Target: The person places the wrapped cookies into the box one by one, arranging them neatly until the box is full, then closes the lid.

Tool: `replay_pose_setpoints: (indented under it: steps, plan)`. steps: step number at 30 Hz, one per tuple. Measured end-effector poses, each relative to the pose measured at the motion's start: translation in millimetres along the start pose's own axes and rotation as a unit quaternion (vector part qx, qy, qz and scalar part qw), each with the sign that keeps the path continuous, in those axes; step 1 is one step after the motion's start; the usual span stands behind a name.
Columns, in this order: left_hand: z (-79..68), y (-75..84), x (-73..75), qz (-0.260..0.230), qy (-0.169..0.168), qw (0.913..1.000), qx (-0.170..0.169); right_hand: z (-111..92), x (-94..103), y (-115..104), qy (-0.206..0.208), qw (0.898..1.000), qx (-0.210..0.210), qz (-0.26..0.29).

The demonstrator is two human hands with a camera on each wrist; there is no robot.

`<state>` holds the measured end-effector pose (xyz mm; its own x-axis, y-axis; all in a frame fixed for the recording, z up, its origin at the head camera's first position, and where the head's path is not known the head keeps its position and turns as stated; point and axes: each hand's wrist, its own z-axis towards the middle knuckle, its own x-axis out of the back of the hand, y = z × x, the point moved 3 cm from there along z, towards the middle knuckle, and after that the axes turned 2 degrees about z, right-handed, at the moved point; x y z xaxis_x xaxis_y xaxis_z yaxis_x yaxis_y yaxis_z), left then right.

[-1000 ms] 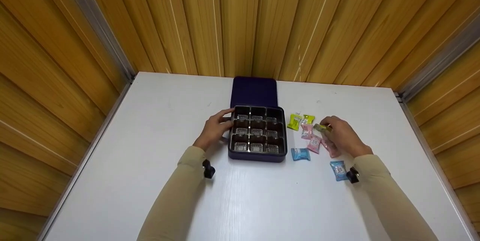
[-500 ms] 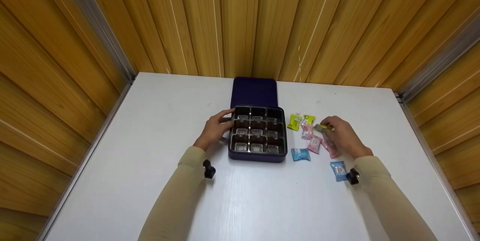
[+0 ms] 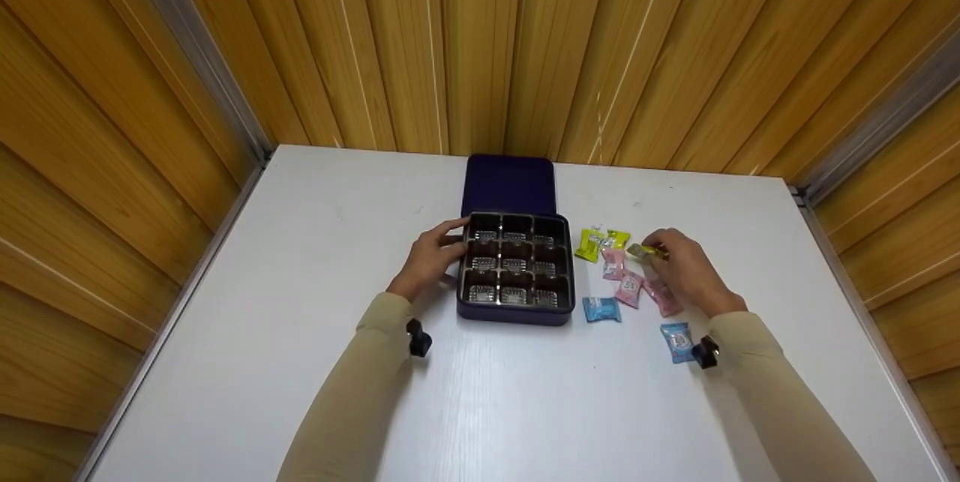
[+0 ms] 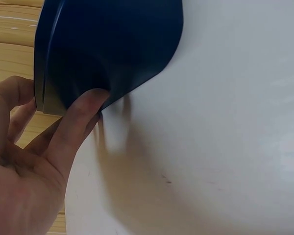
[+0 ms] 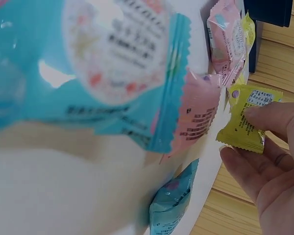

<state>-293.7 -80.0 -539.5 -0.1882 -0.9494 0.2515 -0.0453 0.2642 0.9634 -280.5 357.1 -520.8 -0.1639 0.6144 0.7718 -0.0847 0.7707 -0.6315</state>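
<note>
A dark blue box [image 3: 515, 313] holds a black tray with several compartments, and none shows a candy. At its left side my left hand [image 3: 429, 261] holds the wall near the back corner; the left wrist view shows the thumb pressing the blue side [image 4: 117, 44]. Right of the box, my right hand [image 3: 691, 268] pinches a yellow-wrapped candy [image 5: 250, 117] between thumb and fingers, just above the table. Near it lie two yellow candies [image 3: 589, 244], three pink candies [image 3: 628, 288] and two blue candies [image 3: 602, 309]. The right hand partly hides one pink candy.
Behind the box lies a dark blue lid [image 3: 509, 184], adjoining its back edge. All stands on a white table [image 3: 315, 242] bounded by wood-patterned walls [image 3: 480, 47] at the back and sides. A blue candy [image 3: 678, 341] lies close to my right wrist.
The yellow candy in my right hand has lifted and turned slightly. My left hand and the box have kept their place.
</note>
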Motion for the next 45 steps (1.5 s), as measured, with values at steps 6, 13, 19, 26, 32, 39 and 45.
replay_pose_setpoints:
  steps: [6, 13, 19, 26, 32, 39, 45]
  plan:
    - [-2.0, 1.2, -0.4, -0.006, -0.006, 0.9999, 0.008, -1, -0.4, -6, 0.005, 1.0, 0.006, -0.001]
    - [-3.0, 1.6, -0.6, -0.008, -0.01, 0.9999, 0.011, -3, -0.5, -12, 0.002, 1.0, 0.013, 0.002]
    - [-2.3, 0.1, -0.9, -0.015, -0.012, 0.9998, 0.006, -4, -0.1, -15, 0.002, 1.0, 0.017, 0.002]
    - [-1.3, -1.2, -0.4, -0.008, -0.011, 0.9999, 0.006, -3, 0.7, -20, -0.001, 1.0, 0.017, 0.012]
    - [-2.1, 0.8, 0.4, -0.005, -0.007, 1.0, 0.003, -1, 2.1, -24, 0.002, 0.999, 0.029, 0.014]
    - [-1.7, 0.1, 1.0, -0.002, -0.006, 1.0, 0.005, 1, 1.4, -31, 0.021, 0.997, 0.076, 0.008]
    - [-1.8, -1.1, 1.1, -0.007, -0.01, 0.9999, 0.011, 1, 1.4, -35, 0.02, 0.996, 0.088, 0.01]
